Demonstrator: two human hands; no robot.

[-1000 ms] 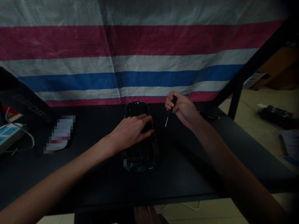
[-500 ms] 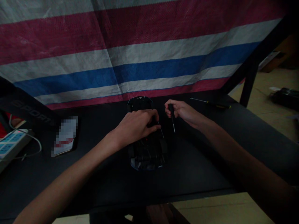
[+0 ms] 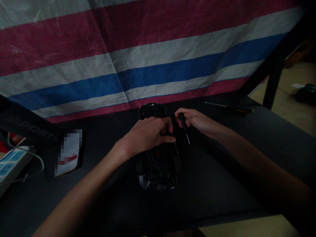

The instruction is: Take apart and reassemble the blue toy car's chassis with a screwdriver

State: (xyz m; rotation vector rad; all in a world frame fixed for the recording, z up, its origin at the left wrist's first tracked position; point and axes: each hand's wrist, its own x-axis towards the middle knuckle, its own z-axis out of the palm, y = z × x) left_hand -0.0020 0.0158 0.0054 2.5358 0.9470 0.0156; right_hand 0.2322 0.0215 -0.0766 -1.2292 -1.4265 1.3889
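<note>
The toy car (image 3: 158,166) is gripped by the left hand (image 3: 148,135); the screwdriver (image 3: 184,127), clenched in the right hand (image 3: 197,121), has been brought closer to it.

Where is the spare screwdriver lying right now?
The spare screwdriver lies on the black table, far right in the head view, beyond the right hand that holds a small screwdriver, close to the tarp.

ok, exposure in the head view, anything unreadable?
Head view: underexposed; the toy car under the left hand nearly merges with the dark table, the screwdriver in the right hand barely shows; striped tarp far brighter; right corners dark; card at left pixelated.
</note>
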